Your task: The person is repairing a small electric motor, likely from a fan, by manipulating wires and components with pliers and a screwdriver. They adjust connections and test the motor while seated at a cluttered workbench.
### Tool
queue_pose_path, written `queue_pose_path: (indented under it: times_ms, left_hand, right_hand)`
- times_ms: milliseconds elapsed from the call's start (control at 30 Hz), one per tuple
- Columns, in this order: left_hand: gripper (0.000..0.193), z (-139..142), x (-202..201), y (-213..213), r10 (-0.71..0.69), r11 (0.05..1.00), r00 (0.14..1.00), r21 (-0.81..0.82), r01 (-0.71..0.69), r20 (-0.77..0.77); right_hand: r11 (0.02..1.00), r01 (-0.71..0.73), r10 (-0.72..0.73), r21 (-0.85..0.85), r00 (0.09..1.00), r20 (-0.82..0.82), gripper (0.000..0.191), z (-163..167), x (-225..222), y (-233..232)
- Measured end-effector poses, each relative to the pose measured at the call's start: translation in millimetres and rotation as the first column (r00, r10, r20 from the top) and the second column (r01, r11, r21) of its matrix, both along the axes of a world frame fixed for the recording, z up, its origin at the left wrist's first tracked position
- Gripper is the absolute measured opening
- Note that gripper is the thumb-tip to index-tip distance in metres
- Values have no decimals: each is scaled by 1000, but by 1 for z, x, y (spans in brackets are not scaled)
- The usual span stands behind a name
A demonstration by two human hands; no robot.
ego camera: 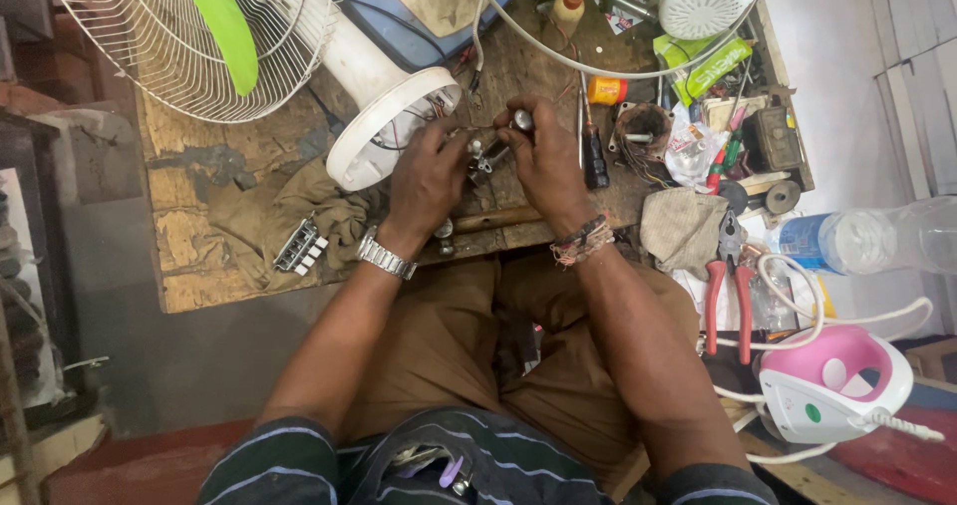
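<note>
My left hand [427, 178] and my right hand [543, 161] meet over the worn wooden workbench [199, 266], both closed around a small metal fan part [486, 156]. A shiny round metal end [522, 119] sticks up from my right hand's fingers. Just left of my hands lies a white fan motor housing [384, 116], tilted on its side, with thin wires running from it toward the part. The fan's wire guard [169, 46] and a green blade [224, 26] sit behind it. A wooden-handled hammer [493, 219] lies under my wrists.
A brown rag [299, 206] and a white switch block [301, 246] lie at left. Right of my hands are a screwdriver [594, 161], a wire coil [643, 131], red pliers [730, 286], a plastic bottle [867, 241] and a pink-and-white clothes iron [832, 380].
</note>
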State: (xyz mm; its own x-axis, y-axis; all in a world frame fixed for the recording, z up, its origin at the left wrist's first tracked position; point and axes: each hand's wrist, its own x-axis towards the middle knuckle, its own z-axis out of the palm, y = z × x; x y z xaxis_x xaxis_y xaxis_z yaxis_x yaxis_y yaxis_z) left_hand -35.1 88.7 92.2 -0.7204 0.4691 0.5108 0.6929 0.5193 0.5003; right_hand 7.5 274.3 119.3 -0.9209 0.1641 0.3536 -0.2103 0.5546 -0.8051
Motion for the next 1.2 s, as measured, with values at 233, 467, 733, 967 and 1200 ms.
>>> queue_pose_path:
  times_ms: [233, 467, 733, 967, 1200]
  left_hand:
    - [41, 1, -15, 9, -176, 982, 937, -8, 187, 300]
    - [40, -4, -18, 11, -243, 970, 919, 94, 225, 309]
    - [45, -4, -17, 11, -266, 964, 917, 92, 250, 296]
    - [42, -14, -18, 13, -232, 973, 944, 77, 219, 234]
    - [39, -18, -17, 11, -236, 971, 955, 74, 226, 179]
  right_hand:
    - [1000, -13, 13, -8, 1000, 3, 32, 3, 1, -1]
    - [1000, -19, 19, 5, 1000, -3, 33, 7, 1, -2]
    - [996, 61, -66, 60, 993, 94, 30, 6, 7, 6]
    - [941, -38, -18, 338, 987, 161, 32, -20, -6, 32]
    - [895, -90, -66, 437, 942, 328, 22, -40, -16, 25]
